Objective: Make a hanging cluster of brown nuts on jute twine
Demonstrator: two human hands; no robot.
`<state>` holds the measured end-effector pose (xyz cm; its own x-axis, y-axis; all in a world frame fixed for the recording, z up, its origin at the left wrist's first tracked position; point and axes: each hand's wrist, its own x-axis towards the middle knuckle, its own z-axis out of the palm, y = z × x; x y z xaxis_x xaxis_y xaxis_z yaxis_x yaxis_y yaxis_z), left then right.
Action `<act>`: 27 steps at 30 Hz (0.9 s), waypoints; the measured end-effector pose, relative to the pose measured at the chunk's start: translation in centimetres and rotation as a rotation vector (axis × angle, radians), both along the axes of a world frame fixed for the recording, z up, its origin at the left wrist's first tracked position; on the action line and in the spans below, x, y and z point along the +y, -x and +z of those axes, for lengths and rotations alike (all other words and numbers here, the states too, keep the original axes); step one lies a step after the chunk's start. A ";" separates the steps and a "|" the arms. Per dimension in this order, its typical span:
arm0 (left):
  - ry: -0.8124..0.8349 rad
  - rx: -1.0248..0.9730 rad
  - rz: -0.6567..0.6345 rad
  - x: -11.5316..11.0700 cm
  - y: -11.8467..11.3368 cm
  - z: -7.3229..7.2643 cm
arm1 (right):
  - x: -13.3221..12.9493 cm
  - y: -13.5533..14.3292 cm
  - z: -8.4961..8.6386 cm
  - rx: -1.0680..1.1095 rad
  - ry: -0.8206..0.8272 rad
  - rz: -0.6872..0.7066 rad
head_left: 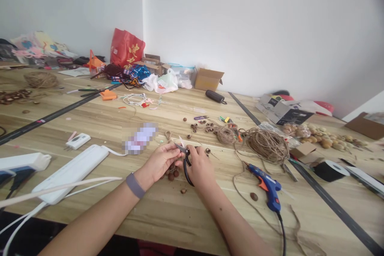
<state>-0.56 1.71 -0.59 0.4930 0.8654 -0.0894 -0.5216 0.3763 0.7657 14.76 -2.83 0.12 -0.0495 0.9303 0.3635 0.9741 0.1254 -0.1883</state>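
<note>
Scissors (187,153) sit in the right hand (201,168) above the counter (162,220), blades toward ten o'clock, beside the left hand (159,162), fingers narrowed together; I cannot tell what they hold. From the scissors, round brown pieces (171,174) lie at eight o'clock, a small twine coil (225,135) at two.

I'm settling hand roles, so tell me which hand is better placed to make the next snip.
Right, most likely: the right hand holds the black-handled metal scissors, their blades pointing toward the left hand, which sits close beside them.
</note>
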 end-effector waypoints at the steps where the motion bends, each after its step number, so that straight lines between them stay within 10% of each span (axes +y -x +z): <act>1: 0.003 -0.006 0.003 -0.1 0.0 0.1 | 0.0 0.0 -0.1 0.021 -0.022 0.015; 27: -0.025 0.042 -0.017 -0.5 0.1 0.1 | 0.2 -0.5 -0.6 0.162 -0.130 0.202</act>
<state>-0.65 1.26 -0.54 0.5039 0.8591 -0.0892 -0.4824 0.3656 0.7960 15.24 -2.59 -0.48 -0.1604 0.8528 0.4970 0.8854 0.3469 -0.3094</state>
